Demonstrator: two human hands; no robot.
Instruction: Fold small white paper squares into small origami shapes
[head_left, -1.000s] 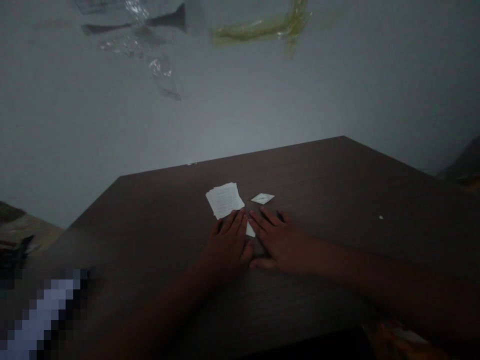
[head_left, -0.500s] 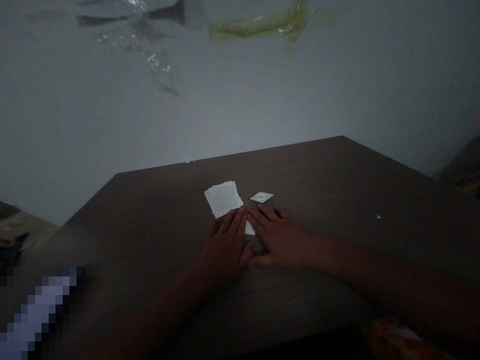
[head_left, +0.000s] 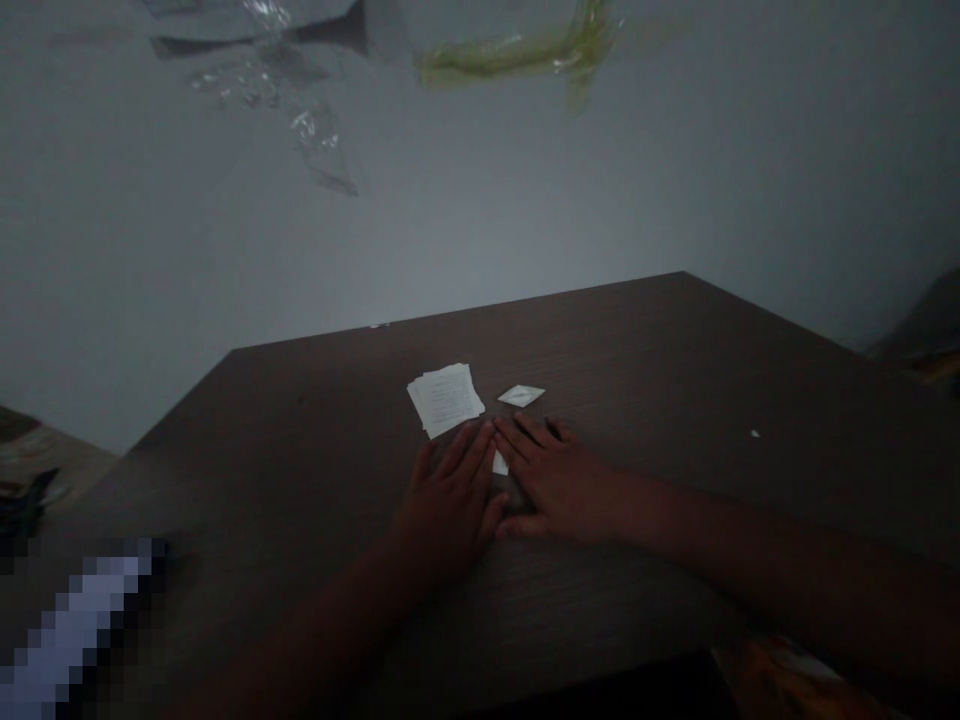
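My left hand (head_left: 450, 500) lies flat on the dark table, fingers stretched forward, its fingertips at the near edge of a stack of printed white sheets (head_left: 448, 400). My right hand (head_left: 559, 480) rests palm down beside it, fingers spread. The index fingertips and thumbs of both hands nearly meet. Between them a small piece of white paper (head_left: 500, 463) shows, partly covered by the fingers. Just beyond my right fingertips sits a folded, diamond-shaped white paper (head_left: 521, 396).
The brown table (head_left: 600, 340) stands against a grey wall with clear and yellow tape (head_left: 510, 60) on it. A tiny white scrap (head_left: 755, 433) lies at the right. A pixelated, pale long shape (head_left: 79, 620) is at the lower left.
The hands have shifted very slightly, and a little less of the small white paper shows between the fingers. The stack and the diamond-shaped paper stay in place.
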